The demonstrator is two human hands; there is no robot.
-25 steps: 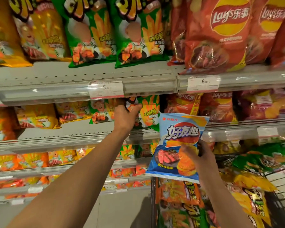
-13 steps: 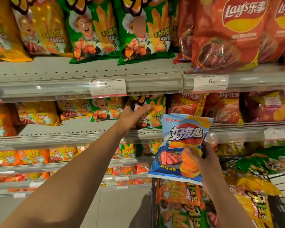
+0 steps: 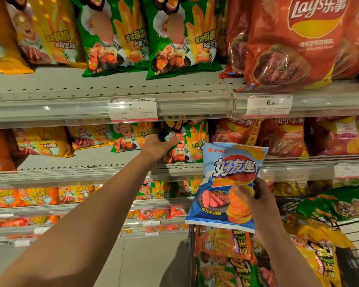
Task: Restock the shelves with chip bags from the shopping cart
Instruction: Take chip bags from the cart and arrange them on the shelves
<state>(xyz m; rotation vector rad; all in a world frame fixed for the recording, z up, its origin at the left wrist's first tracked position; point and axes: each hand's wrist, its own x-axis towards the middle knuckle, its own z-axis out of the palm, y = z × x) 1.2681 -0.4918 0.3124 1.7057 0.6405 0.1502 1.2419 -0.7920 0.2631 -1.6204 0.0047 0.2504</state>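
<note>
A glossy green plastic chip bag [image 3: 182, 141] standing on the grey metal second shelf [image 3: 87, 162] is grasped by the left hand [image 3: 159, 147]. A blue foil chip bag [image 3: 228, 187] is held upright in the right hand's [image 3: 257, 200] fingers, above the wire shopping cart [image 3: 344, 264].

The left arm stretches forward and up, bare to the wrist, its left hand [image 3: 157, 147] reaching in at shelf height with the thumb spread to the right and the fingers [image 3: 153, 135] curled round a green chip bag [image 3: 182, 141]. The right arm is bent lower, and the right hand [image 3: 255, 198] pinches a blue chip bag [image 3: 228, 183] upright, thumb across its front.
</note>
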